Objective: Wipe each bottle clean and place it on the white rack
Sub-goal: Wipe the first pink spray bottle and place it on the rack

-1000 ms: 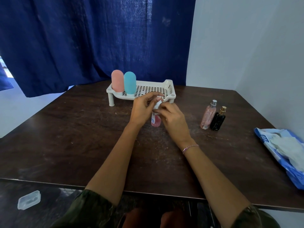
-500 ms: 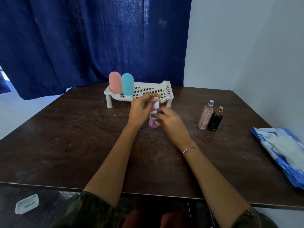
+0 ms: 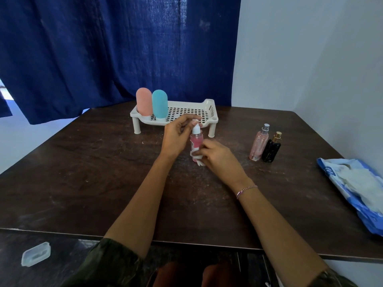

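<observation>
A small pink bottle (image 3: 195,141) with a white cap stands upright on the dark table (image 3: 83,172), just in front of the white rack (image 3: 209,109). My left hand (image 3: 177,136) pinches its cap from above. My right hand (image 3: 217,157) presses a white wipe (image 3: 198,157) against the bottle's lower half. On the rack's left end stand a pink capsule bottle (image 3: 143,102) and a teal capsule bottle (image 3: 159,105). A tall clear pink spray bottle (image 3: 259,143) and a black bottle (image 3: 271,149) with a gold cap stand on the table to the right.
A blue pack of wipes (image 3: 356,183) lies open at the table's right edge. A small clear plastic lid (image 3: 35,254) lies on the floor at lower left. A blue curtain (image 3: 103,48) hangs behind the table, and a white wall (image 3: 310,59) closes the right side.
The pink bottle went from tilted in both hands to standing upright on the table. My right hand slid with the wipe from the cap down to the bottle's lower half.
</observation>
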